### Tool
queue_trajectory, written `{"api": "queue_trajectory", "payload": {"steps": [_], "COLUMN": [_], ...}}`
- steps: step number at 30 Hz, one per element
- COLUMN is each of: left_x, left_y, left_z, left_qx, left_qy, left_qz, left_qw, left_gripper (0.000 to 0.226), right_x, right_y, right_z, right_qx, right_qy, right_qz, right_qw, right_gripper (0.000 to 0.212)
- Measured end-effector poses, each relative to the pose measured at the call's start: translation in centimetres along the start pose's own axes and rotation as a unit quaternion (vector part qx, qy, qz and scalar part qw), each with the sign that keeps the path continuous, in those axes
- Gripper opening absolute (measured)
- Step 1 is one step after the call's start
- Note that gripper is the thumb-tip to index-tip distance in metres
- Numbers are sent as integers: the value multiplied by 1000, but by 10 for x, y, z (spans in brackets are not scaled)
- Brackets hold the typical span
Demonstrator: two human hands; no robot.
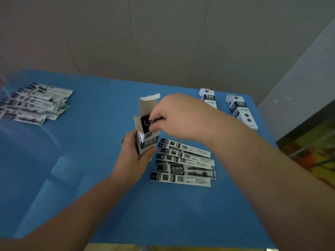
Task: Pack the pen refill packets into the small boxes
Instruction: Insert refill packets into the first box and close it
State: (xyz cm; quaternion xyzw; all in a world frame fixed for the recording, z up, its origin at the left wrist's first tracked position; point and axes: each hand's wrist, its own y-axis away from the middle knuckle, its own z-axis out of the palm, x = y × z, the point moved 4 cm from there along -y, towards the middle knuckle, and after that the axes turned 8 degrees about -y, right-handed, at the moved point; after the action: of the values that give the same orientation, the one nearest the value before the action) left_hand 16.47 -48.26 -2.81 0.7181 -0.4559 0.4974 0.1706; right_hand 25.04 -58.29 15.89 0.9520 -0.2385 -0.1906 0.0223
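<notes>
Two closed boxes (242,112) stand far right on the blue worktop (108,205), while the left hand (135,156) clamps an open box (146,131), right-hand fingers (154,124) pinch packets into it, and loose packets (184,165) plus a far pile (34,102) remain.

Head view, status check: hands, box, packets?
Left hand gripping open box upright. Right hand pushing packets into its mouth. Loose packets wait beside; nothing blocking.
</notes>
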Motion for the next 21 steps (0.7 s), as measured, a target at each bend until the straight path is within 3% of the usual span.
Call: {"api": "queue_trajectory", "payload": {"steps": [4,9,14,18,21], "left_x": [6,6,3,1,-2], "left_y": [1,2,-1,-1,-4], "left_z": [-2,-1,-3,-2,-2], "left_qx": [-23,-28,-22,-17,-16], "left_qy": [-9,-4,12,5,8], "left_qz": [22,42,35,36,17], "left_qw": [999,999,999,999,1000], "left_gripper": [63,69,62,66,60], "right_x": [-7,-14,-16,-13,-12], "right_y": [-3,-6,-7,-14,-18], "right_z": [-1,11,1,13,7], "right_qx": [-17,-128,-20,-16,64], "right_qy": [46,66,86,82,114], "right_qz": [28,42,4,16,0], "right_qw": [998,989,996,996,991], "right_gripper": [23,18,16,15,13]}}
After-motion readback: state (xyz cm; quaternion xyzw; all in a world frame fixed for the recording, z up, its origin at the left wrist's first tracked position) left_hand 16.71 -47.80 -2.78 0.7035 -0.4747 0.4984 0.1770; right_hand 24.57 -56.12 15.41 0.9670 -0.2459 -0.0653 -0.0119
